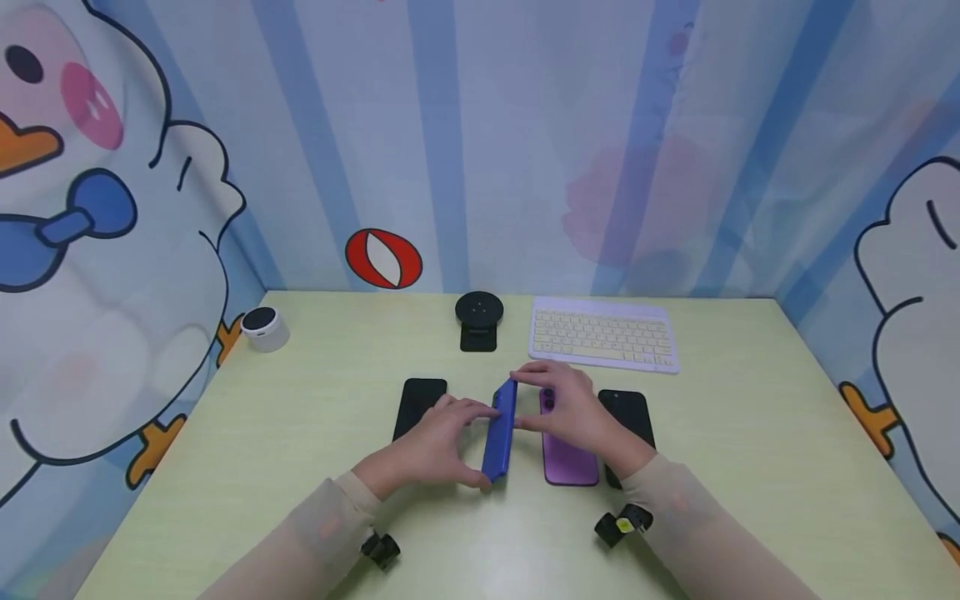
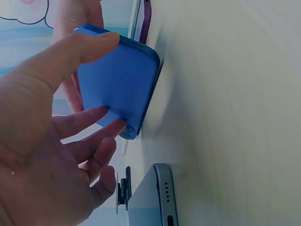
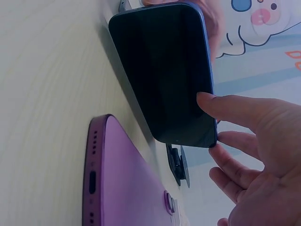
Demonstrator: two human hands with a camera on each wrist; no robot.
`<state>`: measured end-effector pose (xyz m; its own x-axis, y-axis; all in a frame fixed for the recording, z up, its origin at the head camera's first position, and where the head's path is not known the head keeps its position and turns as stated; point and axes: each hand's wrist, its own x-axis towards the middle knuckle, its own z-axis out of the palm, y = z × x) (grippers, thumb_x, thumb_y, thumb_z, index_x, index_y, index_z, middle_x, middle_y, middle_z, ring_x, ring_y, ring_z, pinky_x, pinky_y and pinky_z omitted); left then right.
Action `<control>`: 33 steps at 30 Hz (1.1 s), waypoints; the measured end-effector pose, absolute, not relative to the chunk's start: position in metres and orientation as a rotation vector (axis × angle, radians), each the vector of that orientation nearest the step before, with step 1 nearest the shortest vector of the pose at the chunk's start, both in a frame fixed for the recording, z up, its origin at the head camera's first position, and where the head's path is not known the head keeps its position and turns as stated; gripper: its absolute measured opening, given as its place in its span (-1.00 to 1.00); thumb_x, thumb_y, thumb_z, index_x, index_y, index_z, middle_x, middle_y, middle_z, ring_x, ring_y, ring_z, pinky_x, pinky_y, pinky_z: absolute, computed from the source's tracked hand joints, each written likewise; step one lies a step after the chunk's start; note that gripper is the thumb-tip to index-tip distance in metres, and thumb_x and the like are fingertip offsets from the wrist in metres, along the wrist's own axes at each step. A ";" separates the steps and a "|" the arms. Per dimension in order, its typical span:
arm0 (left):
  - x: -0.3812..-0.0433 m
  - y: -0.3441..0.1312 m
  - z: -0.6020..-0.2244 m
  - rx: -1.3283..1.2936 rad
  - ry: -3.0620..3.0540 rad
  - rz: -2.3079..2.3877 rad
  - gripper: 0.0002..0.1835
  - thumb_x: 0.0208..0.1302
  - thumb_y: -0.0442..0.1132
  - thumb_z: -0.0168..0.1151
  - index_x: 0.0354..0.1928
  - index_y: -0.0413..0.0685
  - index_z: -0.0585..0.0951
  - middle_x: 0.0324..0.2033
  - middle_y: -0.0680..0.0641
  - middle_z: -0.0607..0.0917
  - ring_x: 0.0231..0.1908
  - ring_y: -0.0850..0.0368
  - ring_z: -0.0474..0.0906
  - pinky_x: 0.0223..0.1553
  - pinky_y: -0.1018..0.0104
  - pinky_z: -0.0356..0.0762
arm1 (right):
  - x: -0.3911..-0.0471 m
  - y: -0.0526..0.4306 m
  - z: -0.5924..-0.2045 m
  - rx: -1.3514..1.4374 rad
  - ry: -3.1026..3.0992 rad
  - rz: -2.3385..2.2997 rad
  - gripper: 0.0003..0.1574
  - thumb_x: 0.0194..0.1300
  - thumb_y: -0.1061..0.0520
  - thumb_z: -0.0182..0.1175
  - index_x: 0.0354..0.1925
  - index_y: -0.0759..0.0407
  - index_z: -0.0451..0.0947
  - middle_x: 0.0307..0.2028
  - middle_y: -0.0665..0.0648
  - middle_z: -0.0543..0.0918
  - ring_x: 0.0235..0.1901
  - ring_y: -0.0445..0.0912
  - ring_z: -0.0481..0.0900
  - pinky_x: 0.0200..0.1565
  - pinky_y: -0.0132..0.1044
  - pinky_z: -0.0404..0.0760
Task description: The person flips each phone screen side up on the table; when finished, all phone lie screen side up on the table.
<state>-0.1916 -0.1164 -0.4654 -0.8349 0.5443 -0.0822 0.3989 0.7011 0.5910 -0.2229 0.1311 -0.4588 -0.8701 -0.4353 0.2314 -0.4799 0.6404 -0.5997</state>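
Observation:
A blue smartphone [image 1: 498,446] stands tilted on its long edge between both hands, at the middle of the table. My left hand [image 1: 435,446] holds it with the thumb on its bottom edge and fingertips against the blue back, as the left wrist view shows. At the top end, my right hand [image 1: 570,408] pinches it, thumb on the dark screen [image 3: 160,70] and fingers at the top edge. Left of it lies a phone with a dark face [image 1: 418,404], partly behind my left hand. A purple phone [image 1: 566,462] lies back up beneath my right hand.
Another black phone [image 1: 632,414] lies right of the purple one, partly under my right wrist. Farther back are a black charging stand [image 1: 478,321] and a lilac-edged keyboard [image 1: 603,335]. A small white speaker [image 1: 266,331] stands at the far left. Curtains enclose the table.

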 end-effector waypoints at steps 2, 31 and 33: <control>-0.191 -0.118 -0.463 0.728 2.638 0.884 -0.07 -0.06 0.10 0.67 0.42 0.18 0.49 0.32 0.03 0.55 0.17 0.06 0.33 0.11 0.04 0.49 | -0.222 0.129 -0.458 0.763 -2.788 1.068 -0.17 0.03 -0.01 0.63 0.27 0.10 0.64 0.25 0.12 0.66 0.31 0.16 0.52 0.31 0.28 0.31; -0.189 -0.144 -0.446 0.793 2.651 0.990 -0.02 -0.06 0.05 0.69 0.46 0.27 0.44 0.35 0.03 0.56 0.13 0.04 0.30 0.07 0.05 0.50 | -0.229 0.103 -0.469 0.743 -2.710 1.192 -0.16 0.01 0.00 0.65 0.28 0.00 0.63 0.26 0.06 0.67 0.32 0.08 0.56 0.31 0.16 0.44; -0.189 -0.146 -0.446 0.798 2.643 1.000 -0.02 -0.06 0.05 0.69 0.47 0.25 0.44 0.33 0.02 0.57 0.13 0.03 0.29 0.07 0.04 0.50 | -0.230 0.102 -0.471 0.729 -2.740 1.208 -0.13 0.01 0.02 0.65 0.31 -0.01 0.60 0.28 0.03 0.66 0.34 0.07 0.54 0.34 0.17 0.41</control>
